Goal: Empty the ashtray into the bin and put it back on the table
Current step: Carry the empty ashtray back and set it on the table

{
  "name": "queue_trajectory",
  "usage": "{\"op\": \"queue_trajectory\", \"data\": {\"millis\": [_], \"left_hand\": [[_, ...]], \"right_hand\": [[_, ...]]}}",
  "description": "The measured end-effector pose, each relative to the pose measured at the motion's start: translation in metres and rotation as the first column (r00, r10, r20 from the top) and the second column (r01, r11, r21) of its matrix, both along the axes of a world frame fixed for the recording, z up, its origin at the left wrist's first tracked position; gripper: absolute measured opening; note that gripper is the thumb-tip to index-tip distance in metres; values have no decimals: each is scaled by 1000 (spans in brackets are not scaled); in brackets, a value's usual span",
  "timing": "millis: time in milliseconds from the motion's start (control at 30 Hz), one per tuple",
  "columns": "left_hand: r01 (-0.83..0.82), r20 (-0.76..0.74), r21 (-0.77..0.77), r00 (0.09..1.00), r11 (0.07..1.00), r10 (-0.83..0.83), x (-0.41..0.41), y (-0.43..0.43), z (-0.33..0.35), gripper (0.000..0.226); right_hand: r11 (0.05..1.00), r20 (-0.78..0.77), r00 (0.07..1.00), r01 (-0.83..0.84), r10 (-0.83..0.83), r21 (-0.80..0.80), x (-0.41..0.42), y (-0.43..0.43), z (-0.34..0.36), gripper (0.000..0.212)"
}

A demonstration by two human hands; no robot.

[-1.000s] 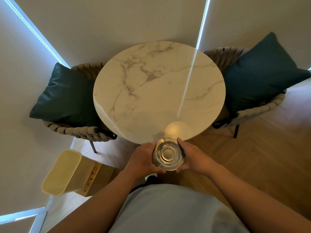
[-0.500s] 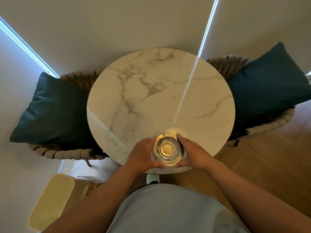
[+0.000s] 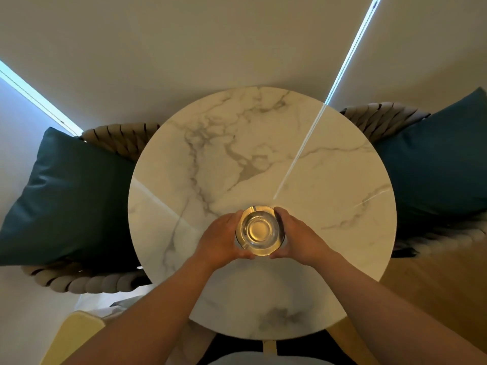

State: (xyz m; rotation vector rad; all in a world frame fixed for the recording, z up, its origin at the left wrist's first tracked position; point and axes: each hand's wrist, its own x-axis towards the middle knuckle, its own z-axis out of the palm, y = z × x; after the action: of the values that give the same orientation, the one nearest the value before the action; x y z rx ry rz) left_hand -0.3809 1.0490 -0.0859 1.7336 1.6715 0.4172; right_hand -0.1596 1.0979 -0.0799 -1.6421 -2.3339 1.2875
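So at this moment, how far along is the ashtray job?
Done, it seems: the round clear glass ashtray looks empty, so the tipping into the pale yellow bin at lower left appears finished. In hand: left hand and right hand cup the ashtray over the round white marble table; whether it touches the top I cannot tell. Left: set it down and let go.

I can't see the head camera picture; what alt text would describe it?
Seen from above, a person's left hand and right hand cup a clear glass ashtray over a round white marble table. Woven chairs with dark teal cushions flank the table, and a cream bin shows at lower left.
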Motion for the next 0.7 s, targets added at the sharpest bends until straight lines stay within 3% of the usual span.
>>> {"op": "queue_trajectory", "data": {"millis": [300,700], "left_hand": [[-38,-109,17,993,999,40,3,76,-34,103],[-75,-169,64,982,995,85,12,118,-59,104]], "right_hand": [[993,112,991,-79,69,89,-8,82,-30,116],[995,137,987,-86,80,42,-7,127,-44,115]]}}
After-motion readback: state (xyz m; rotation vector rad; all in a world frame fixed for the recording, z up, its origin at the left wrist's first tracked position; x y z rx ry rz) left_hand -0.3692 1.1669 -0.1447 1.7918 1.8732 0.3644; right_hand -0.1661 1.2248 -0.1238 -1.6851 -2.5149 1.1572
